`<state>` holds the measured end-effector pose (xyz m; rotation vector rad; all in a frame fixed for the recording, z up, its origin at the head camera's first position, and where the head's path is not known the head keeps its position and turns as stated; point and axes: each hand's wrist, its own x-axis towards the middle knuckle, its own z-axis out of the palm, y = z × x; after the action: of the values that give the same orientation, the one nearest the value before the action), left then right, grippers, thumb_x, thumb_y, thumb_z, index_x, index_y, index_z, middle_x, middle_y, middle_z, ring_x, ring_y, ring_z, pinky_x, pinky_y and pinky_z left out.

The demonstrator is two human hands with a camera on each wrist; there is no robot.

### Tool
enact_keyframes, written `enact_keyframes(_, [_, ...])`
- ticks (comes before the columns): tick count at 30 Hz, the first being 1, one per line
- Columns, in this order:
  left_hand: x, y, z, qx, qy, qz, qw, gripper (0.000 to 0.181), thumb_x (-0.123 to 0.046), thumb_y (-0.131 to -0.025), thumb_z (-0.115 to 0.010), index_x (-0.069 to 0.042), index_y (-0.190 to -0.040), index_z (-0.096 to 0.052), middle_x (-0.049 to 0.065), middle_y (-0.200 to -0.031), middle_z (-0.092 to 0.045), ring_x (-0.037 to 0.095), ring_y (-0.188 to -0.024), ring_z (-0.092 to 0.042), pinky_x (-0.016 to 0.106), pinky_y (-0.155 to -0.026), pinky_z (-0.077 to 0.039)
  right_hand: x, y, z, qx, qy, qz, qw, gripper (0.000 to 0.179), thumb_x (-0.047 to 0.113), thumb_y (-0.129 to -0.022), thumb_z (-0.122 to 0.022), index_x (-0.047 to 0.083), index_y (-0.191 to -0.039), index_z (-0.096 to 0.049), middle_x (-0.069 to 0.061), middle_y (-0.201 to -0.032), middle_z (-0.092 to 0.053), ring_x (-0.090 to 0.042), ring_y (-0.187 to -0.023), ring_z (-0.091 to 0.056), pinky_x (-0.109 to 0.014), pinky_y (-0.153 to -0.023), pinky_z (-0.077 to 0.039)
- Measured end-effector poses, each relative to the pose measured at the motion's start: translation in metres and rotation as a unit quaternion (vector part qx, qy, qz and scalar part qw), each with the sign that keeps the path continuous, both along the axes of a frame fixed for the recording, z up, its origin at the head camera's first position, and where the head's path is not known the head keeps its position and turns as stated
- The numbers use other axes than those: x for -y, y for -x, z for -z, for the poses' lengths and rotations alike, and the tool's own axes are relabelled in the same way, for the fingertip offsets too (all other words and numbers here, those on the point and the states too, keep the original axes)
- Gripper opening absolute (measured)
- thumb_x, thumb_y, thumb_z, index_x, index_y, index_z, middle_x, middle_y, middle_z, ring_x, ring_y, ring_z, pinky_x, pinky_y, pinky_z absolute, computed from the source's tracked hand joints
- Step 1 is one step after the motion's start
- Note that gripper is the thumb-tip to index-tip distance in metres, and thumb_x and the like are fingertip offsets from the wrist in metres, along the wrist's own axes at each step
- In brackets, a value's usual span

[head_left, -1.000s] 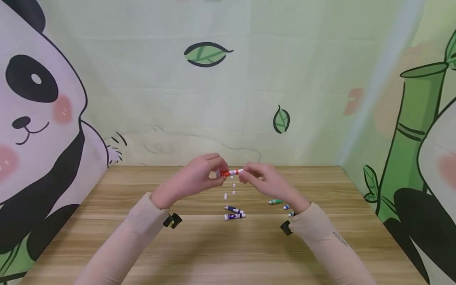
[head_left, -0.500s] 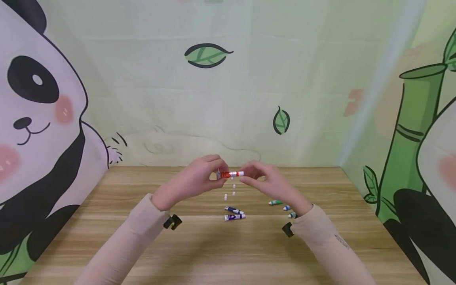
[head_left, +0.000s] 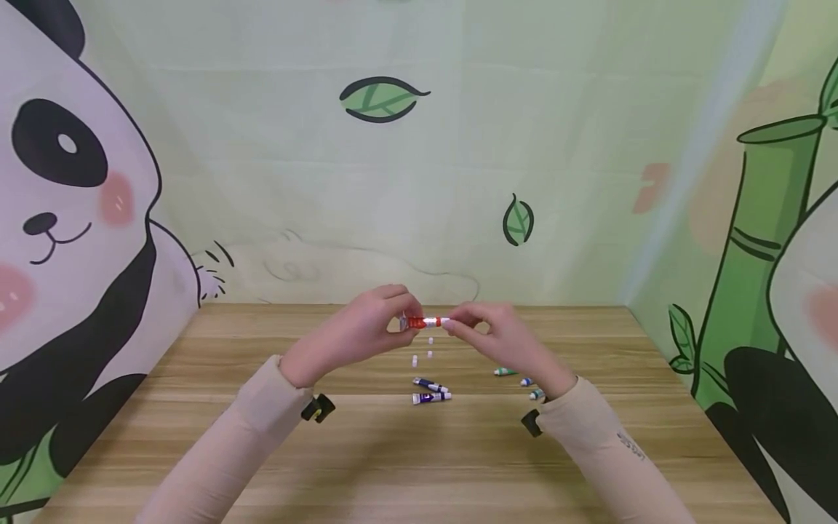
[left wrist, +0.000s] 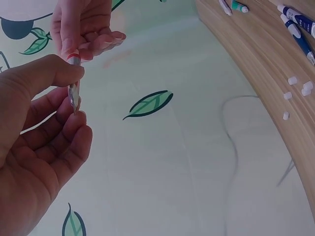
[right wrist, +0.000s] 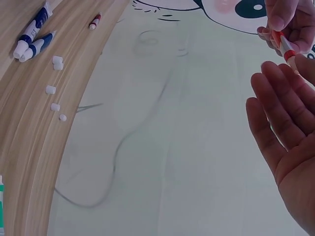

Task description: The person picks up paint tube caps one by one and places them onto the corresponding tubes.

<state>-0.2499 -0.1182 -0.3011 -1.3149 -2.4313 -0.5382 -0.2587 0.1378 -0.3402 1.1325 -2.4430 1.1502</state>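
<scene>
My left hand [head_left: 373, 324] pinches the flat end of a red and white paint tube [head_left: 428, 322] between thumb and fingers. The tube lies level above the far part of the table, its white cap pointing right. On that cap are the thumb and index finger of my right hand [head_left: 494, 331]. In the right wrist view, the other fingers of the right hand [right wrist: 290, 118] are spread out below the tube [right wrist: 286, 48]. The left wrist view has the tube [left wrist: 74, 93] edge-on, with the left thumb over it.
Several small white caps [right wrist: 50, 89] lie on the wooden table [head_left: 366, 451]. Nearer are a purple-blue tube [head_left: 432, 398] and a dark blue tube [head_left: 428, 385]. Green [head_left: 505, 371] and blue [head_left: 527, 381] tubes lie by the right wrist. Another red tube [right wrist: 95, 21] rests near the table's far edge.
Half a second ago the right fingers were spread off the white cap, leaving it in sight; now they close on it again. The left hand keeps its hold, almost unmoved.
</scene>
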Motion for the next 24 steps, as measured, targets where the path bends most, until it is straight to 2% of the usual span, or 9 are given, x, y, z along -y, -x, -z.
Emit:
enact_keyframes(8, [-0.0010,0.0001,0.0005,-0.002,0.005,-0.004,1.0000,0.016,-0.004,-0.086,-0.077,-0.007,-0.100,-0.069,0.000,-0.096,-0.066,0.011,-0.083,-0.060,0.021,-0.074,-0.054,-0.0016,0.0005,0.0014,0.005,0.011,0.001,0.9999,0.019,0.020,-0.096,-0.070,0.011,-0.113,-0.072,0.007,-0.094,-0.074,-0.010,-0.085,-0.066,-0.032,-0.075,-0.056])
enact_keyframes(13, [-0.0016,0.0010,0.0008,-0.003,0.004,-0.001,1.0000,0.016,-0.004,-0.086,-0.077,-0.007,-0.100,-0.069,0.000,-0.096,-0.066,0.011,-0.083,-0.061,0.021,-0.075,-0.054,-0.0029,0.0013,0.0030,-0.014,0.026,-0.008,0.9995,0.020,0.016,-0.095,-0.072,0.009,-0.114,-0.071,0.004,-0.097,-0.075,-0.010,-0.086,-0.067,-0.033,-0.078,-0.056])
enact_keyframes(17, [-0.0033,0.0017,0.0013,0.006,0.009,-0.003,0.9999,0.017,-0.006,-0.086,-0.078,-0.007,-0.100,-0.069,-0.001,-0.096,-0.065,0.010,-0.083,-0.061,0.022,-0.075,-0.055,-0.0039,0.0016,0.0037,-0.026,0.020,-0.011,0.9994,0.016,0.017,-0.097,-0.070,0.010,-0.111,-0.072,0.002,-0.098,-0.075,-0.009,-0.087,-0.067,-0.032,-0.077,-0.056])
enact_keyframes(24, [-0.0046,0.0004,0.0018,0.016,0.009,-0.006,0.9998,0.015,-0.005,-0.087,-0.077,-0.007,-0.099,-0.068,-0.001,-0.094,-0.065,0.010,-0.080,-0.059,0.025,-0.072,-0.056,-0.0036,0.0018,0.0049,-0.022,0.003,-0.007,0.9997,0.016,0.021,-0.099,-0.066,0.011,-0.111,-0.071,0.005,-0.098,-0.074,-0.009,-0.087,-0.066,-0.032,-0.075,-0.056])
